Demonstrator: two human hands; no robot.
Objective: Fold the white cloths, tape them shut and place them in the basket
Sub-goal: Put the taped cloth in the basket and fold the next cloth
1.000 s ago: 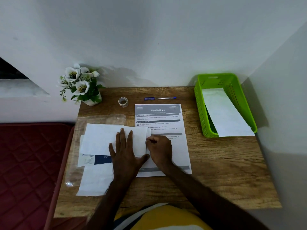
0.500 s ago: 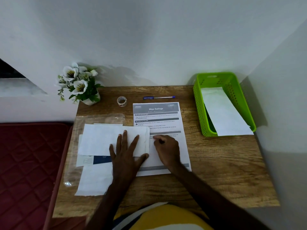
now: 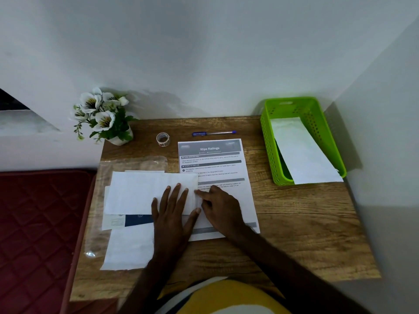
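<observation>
From the head camera, a folded white cloth (image 3: 145,192) lies on the left half of the wooden worktop (image 3: 294,223), overlapping a printed sheet (image 3: 213,164). The left hand (image 3: 173,214) rests flat on the cloth's right part, fingers spread and grasping nothing. The right hand (image 3: 221,206) sits just beside it, fingers loosely curled, fingertips pressing the cloth's right edge. Another white cloth (image 3: 301,152) lies in the green basket (image 3: 268,141) at the far right, its near end sticking out over the rim. A tape roll (image 3: 162,139) and pen (image 3: 214,133) lie at the back.
</observation>
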